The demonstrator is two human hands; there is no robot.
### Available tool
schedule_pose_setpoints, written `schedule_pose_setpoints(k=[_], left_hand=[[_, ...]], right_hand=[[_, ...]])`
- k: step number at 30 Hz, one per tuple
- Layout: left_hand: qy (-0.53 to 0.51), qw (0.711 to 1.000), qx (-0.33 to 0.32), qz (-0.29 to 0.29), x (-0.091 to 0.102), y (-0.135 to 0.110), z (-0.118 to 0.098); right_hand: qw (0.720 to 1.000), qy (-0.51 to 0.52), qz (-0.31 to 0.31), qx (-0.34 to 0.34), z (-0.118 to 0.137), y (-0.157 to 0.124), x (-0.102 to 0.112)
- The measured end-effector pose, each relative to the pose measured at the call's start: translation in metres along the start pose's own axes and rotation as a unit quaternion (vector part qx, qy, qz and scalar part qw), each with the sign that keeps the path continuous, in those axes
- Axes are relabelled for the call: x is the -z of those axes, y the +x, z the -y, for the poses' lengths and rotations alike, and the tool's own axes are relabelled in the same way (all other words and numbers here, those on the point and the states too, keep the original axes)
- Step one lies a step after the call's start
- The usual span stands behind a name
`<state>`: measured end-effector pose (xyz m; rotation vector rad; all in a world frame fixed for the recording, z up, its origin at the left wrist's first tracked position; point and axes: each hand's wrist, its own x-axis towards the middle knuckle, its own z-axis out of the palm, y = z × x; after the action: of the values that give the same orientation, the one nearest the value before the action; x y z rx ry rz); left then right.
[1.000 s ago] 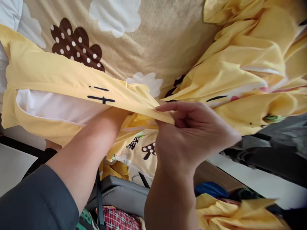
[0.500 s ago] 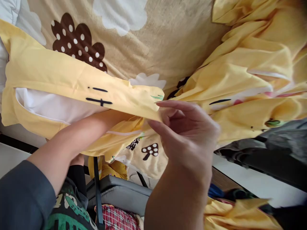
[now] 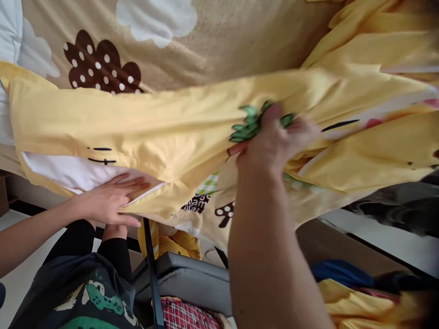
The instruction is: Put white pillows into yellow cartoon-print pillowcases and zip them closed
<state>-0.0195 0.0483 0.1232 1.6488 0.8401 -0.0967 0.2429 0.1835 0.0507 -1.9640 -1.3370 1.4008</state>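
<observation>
A long yellow fabric cover (image 3: 137, 114) with printed black strokes and a green leaf pattern (image 3: 245, 128) lies across the bed. Its slit on the near left side gapes and shows white cloth (image 3: 65, 169) inside. My left hand (image 3: 111, 198) rests at the slit's right end, fingers stretched out flat over the white cloth and the thumb apart along the lower edge. Over the leaf print, my right hand (image 3: 270, 141) touches the yellow fabric; it is blurred, but its fingers look spread. Folds in the cover run rightward past this hand.
The bed has a beige blanket (image 3: 212, 45) with cloud and brown dotted prints. More yellow fabric (image 3: 384, 50) is heaped at the right. Below are a grey padded seat (image 3: 192, 276), a red plaid cloth (image 3: 188, 315) and yellow cloth (image 3: 356, 301) at lower right.
My left hand has come out from inside the cover to its opening. My right hand has left its pinch on the cover's edge and moved right; the cover now lies more spread out.
</observation>
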Motion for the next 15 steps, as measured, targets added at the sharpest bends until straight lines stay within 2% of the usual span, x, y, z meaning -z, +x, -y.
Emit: schedule_pose_setpoints(k=[3,5,7,8,9,10,11,12,13,15], left_hand=[[0.039,0.999,-0.013,-0.029,0.004,-0.004,-0.013],[0.035,0.999,-0.016,-0.027,0.007,-0.002,-0.022],[0.034,0.999,-0.015,0.013,0.011,0.005,-0.028],[0.038,0.998,-0.016,0.041,0.013,0.010,-0.030],[0.043,0.997,-0.017,0.067,0.016,0.016,-0.031],[0.047,0.995,-0.017,0.091,0.019,0.023,-0.032],[0.048,0.992,-0.016,0.116,0.021,0.032,-0.031],[0.046,0.989,-0.012,0.137,0.024,0.042,-0.029],[0.041,0.988,-0.007,0.151,0.025,0.052,-0.027],[0.033,0.988,0.007,0.151,0.023,0.073,-0.020]], right_hand=[[0.993,-0.078,0.035,0.081,0.021,-0.003,0.032],[0.979,-0.129,-0.014,0.159,0.039,-0.015,0.047],[0.953,-0.164,-0.081,0.241,0.056,-0.040,0.048],[0.942,-0.175,-0.065,0.279,0.062,-0.056,0.043],[0.932,-0.188,-0.011,0.310,0.064,-0.075,0.036],[0.916,-0.200,0.091,0.336,0.063,-0.093,0.028],[0.888,-0.231,0.197,0.346,0.060,-0.112,0.019],[0.860,-0.269,0.259,0.348,0.054,-0.128,0.012],[0.838,-0.310,0.291,0.344,0.047,-0.142,0.007],[0.821,-0.375,0.280,0.328,0.034,-0.162,0.005]])
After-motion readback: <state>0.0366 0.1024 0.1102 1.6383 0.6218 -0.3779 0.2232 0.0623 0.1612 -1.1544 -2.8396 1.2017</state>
